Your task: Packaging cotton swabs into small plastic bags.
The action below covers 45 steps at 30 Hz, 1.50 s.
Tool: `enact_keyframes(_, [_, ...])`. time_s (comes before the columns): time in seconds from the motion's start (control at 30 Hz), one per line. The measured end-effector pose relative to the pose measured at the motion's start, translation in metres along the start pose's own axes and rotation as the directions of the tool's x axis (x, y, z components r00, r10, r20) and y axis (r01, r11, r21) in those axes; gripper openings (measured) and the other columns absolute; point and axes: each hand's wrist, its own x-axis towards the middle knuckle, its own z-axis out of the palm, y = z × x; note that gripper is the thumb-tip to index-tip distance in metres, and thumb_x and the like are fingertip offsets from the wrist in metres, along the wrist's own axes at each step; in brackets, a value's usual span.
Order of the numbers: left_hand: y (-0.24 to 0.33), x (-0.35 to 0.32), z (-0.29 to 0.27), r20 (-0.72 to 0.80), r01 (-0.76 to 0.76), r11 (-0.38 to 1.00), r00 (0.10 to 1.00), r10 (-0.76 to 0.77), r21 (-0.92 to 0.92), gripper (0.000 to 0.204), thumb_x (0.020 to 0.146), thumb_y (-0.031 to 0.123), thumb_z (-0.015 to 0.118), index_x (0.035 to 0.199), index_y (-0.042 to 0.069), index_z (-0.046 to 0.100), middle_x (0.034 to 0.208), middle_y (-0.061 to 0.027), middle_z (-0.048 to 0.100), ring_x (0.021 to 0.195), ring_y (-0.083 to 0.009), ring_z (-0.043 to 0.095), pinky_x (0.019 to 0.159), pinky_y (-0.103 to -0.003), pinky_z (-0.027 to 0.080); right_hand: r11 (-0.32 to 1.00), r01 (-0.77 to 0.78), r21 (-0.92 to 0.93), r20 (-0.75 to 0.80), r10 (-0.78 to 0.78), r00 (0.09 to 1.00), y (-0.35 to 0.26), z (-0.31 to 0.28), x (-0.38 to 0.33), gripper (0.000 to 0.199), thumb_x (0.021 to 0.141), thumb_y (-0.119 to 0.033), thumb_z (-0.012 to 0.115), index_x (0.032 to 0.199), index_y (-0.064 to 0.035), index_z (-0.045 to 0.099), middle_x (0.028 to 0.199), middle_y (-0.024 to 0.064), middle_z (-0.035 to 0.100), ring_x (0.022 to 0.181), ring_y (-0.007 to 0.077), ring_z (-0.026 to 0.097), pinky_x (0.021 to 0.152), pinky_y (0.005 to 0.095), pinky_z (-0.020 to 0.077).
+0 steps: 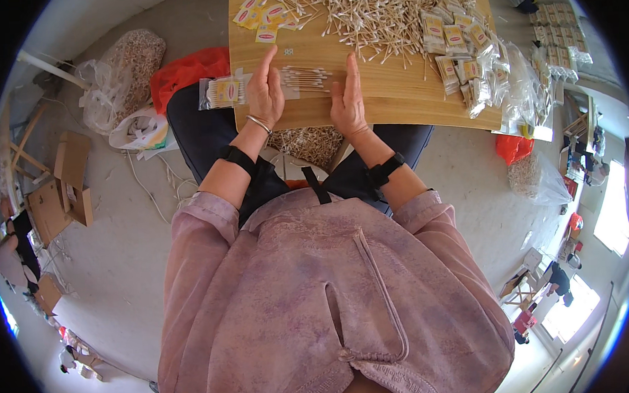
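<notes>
Both hands are held upright on edge above the near part of the wooden table [394, 105], palms facing each other. Between them lies a small row of cotton swabs [305, 79], side by side on a clear strip. My left hand [266, 95], a bangle on its wrist, is at the row's left end with fingers stretched out. My right hand [349, 104] stands open just off the swab tips on the other side. Neither hand visibly holds anything. Left of my left hand, small clear packs of cotton swabs [222, 93] with labels lie at the table edge.
A large heap of loose cotton swabs [384, 17] covers the table's far side. Several yellow-white label cards [266, 33] lie far left. Filled packs [466, 70] are piled at the right edge. Bags of swabs [140, 60] and a red bag [186, 80] stand left of the table.
</notes>
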Motion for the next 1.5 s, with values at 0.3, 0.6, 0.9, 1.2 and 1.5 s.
enact_keyframes(0.3, [0.005,-0.006,0.014,-0.001,0.028,0.991,1.000,-0.028,-0.135,0.041,0.098,0.019,0.036,0.133,0.000,0.044,0.133,-0.0200,0.049,0.127,-0.0323,0.044,0.105,-0.035,0.033,0.993,-0.027,0.119,0.068,0.019,0.998,-0.011,0.033,0.015,0.061,0.090,-0.001,0.044,0.142,0.0082,0.013,0.148,0.0292,0.016,0.139,0.0431,0.014,0.113,0.0422,0.0166])
enact_keyframes(0.6, [-0.001,-0.014,0.017,-0.048,0.092,0.951,0.993,-0.110,-0.295,0.042,0.098,0.020,0.036,0.134,-0.001,0.043,0.132,-0.0172,0.051,0.123,-0.0244,0.048,0.102,-0.032,0.035,0.930,0.109,-0.351,0.167,-0.052,0.984,-0.019,0.029,0.008,0.069,0.090,-0.022,0.053,0.141,0.0080,0.018,0.149,0.0269,0.017,0.140,0.0411,0.011,0.114,0.0469,0.0110])
enact_keyframes(0.9, [-0.007,-0.011,0.019,-0.025,0.111,0.855,0.989,-0.144,-0.506,0.044,0.099,0.022,0.035,0.133,-0.005,0.043,0.135,-0.0168,0.047,0.125,-0.0233,0.044,0.104,-0.032,0.032,0.744,0.305,-0.595,0.445,-0.011,0.896,-0.022,0.029,0.011,0.085,0.086,-0.057,0.046,0.141,0.0047,0.025,0.150,0.0205,0.019,0.142,0.0331,0.012,0.115,0.0450,0.0095])
enact_keyframes(1.2, [-0.005,-0.009,0.021,-0.087,0.087,0.921,0.988,-0.129,-0.381,0.044,0.099,0.023,0.034,0.133,-0.004,0.043,0.134,-0.0172,0.049,0.122,-0.0223,0.046,0.103,-0.031,0.033,0.780,0.319,-0.538,0.447,-0.057,0.893,-0.020,0.026,0.005,0.078,0.089,-0.053,0.043,0.141,0.0022,0.026,0.148,0.0188,0.025,0.140,0.0324,0.018,0.114,0.0447,0.0139])
enact_keyframes(1.5, [-0.005,-0.007,0.020,0.027,0.126,0.906,0.992,-0.126,-0.404,0.046,0.100,0.023,0.032,0.135,-0.005,0.039,0.139,-0.0179,0.042,0.131,-0.0248,0.038,0.109,-0.033,0.027,0.742,0.369,-0.560,0.486,-0.066,0.871,-0.017,0.023,0.014,0.076,0.089,-0.054,0.042,0.141,0.0016,0.030,0.149,0.0171,0.025,0.141,0.0301,0.017,0.115,0.0435,0.0105])
